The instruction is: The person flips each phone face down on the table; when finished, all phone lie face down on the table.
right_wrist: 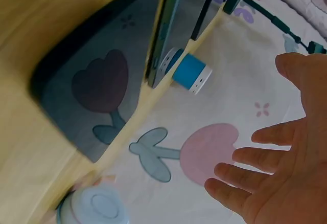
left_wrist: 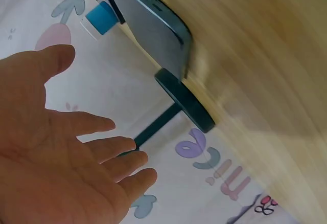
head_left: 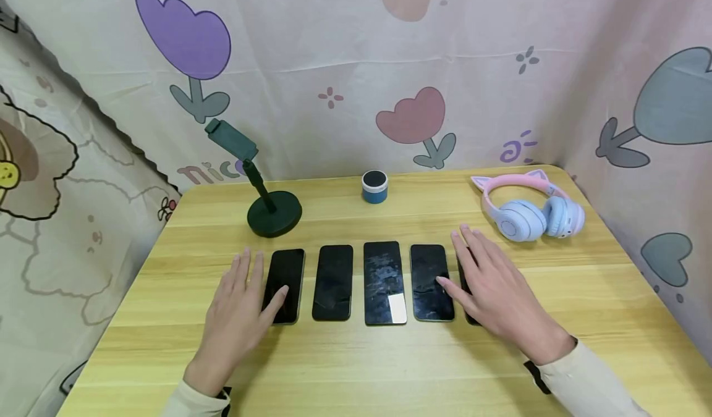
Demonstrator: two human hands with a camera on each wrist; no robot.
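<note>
Several black-screened smartphones lie side by side in a row on the wooden table. My left hand (head_left: 236,312) is spread beside the leftmost phone (head_left: 285,275), its thumb overlapping that phone in the head view. At the other end, my right hand (head_left: 500,290) covers most of the rightmost phone (head_left: 463,281), and its thumb overlaps the neighbouring phone (head_left: 431,275). Between them lie a second phone (head_left: 332,284) and a larger, smudged middle phone (head_left: 382,278) with a bright reflection. Both wrist views show empty palms with fingers extended, raised off the tabletop.
Behind the row stand a dark green desk lamp (head_left: 274,213), a small blue-and-white cylinder (head_left: 375,188) and pink-and-blue cat-ear headphones (head_left: 520,219) at the back right. A printed cloth (head_left: 300,46) hangs along the table's back edge and sides.
</note>
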